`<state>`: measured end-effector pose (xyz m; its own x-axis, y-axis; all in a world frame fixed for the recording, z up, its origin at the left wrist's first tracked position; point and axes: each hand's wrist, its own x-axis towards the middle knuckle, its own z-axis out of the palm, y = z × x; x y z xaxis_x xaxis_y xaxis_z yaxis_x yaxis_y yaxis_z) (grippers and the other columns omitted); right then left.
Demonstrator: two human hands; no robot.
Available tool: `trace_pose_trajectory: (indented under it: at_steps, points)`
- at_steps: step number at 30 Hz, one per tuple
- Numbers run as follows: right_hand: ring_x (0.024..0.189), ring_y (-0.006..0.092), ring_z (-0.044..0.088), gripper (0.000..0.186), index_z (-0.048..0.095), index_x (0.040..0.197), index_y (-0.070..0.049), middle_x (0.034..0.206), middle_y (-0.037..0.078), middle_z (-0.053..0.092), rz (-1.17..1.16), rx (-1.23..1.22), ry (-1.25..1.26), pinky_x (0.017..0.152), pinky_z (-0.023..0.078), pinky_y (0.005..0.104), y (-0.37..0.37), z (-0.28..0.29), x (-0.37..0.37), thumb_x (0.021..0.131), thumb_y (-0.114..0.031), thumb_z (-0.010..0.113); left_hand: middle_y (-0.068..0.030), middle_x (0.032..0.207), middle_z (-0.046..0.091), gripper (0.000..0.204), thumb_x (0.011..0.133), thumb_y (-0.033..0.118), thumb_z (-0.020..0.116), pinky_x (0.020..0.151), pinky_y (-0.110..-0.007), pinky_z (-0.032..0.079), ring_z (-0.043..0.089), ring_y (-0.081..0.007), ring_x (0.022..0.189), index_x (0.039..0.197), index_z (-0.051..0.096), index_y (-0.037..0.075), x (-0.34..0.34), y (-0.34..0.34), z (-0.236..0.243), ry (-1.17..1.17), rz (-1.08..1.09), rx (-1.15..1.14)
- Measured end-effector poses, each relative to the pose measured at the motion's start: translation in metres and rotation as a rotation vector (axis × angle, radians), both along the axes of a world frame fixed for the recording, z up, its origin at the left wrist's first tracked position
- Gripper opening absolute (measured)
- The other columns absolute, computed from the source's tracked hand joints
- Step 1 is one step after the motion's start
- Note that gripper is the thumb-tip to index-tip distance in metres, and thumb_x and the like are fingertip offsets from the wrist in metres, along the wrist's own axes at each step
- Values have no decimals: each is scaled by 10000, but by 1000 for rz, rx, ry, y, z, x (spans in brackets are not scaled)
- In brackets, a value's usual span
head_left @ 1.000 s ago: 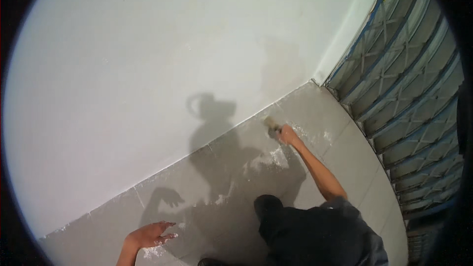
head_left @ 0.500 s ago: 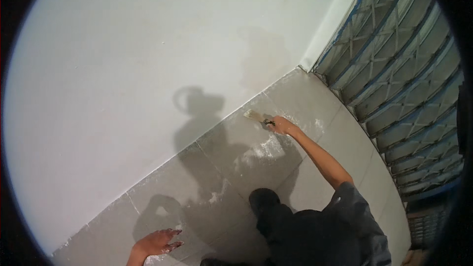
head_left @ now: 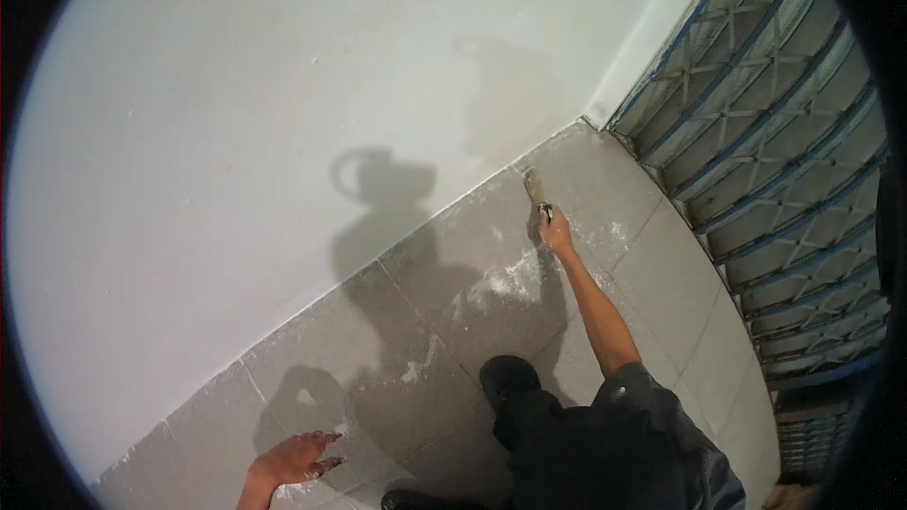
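Observation:
My right hand is closed round the dark handle of a flat paintbrush. Its pale bristles point toward the foot of the wall, at the floor tiles close to a joint. Whether the bristle tips touch the tile is hard to tell. My left hand, at the lower left, holds nothing; its fingers are apart over the floor. A patch of white powder lies on the grey tiled floor, between my right hand and my shoe.
A white wall fills the upper left and meets the floor along a slanting edge. On the right stands a folding metal lattice gate with blue bars. My dark shoe rests on the tiles. Shadows fall across wall and floor.
My right hand has moved right and slightly farther away, nearer the corner, and the brush has swung to point more steeply at the wall. My left hand has barely moved.

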<state>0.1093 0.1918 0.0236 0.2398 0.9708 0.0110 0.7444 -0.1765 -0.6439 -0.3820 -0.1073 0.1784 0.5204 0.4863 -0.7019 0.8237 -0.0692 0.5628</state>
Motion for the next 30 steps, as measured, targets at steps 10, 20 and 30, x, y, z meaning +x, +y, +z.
trace_pose_trajectory:
  at_steps: [10, 20, 30]
  points:
    - [824, 402, 553, 319, 486, 1100, 17, 864, 284, 552, 151, 157, -12, 706, 437, 405, -20, -3, -28, 832, -145, 427, -221, 1113, 481, 555, 839, 392, 450, 877, -389, 370, 473, -348, 1004, 1200, 378, -22, 6, 0, 6, 37, -26, 19]
    - [802, 409, 546, 284, 501, 1056, 10, 842, 275, 555, 222, 42, -137, 668, 443, 429, -7, 21, -28, 834, -155, 436, -224, 1104, 488, 562, 836, 405, 452, 876, -386, 370, 465, -342, 1027, 1191, 386, -25, -1, -2, 6, -64, -25, 114]
    - [694, 412, 558, 225, 497, 994, -10, 728, 253, 569, 137, 50, -160, 581, 436, 455, -11, 22, -21, 840, -150, 411, -214, 1075, 510, 545, 832, 407, 456, 861, -388, 379, 490, -346, 980, 1152, 422, -32, 7, -7, 4, -35, 2, 80]
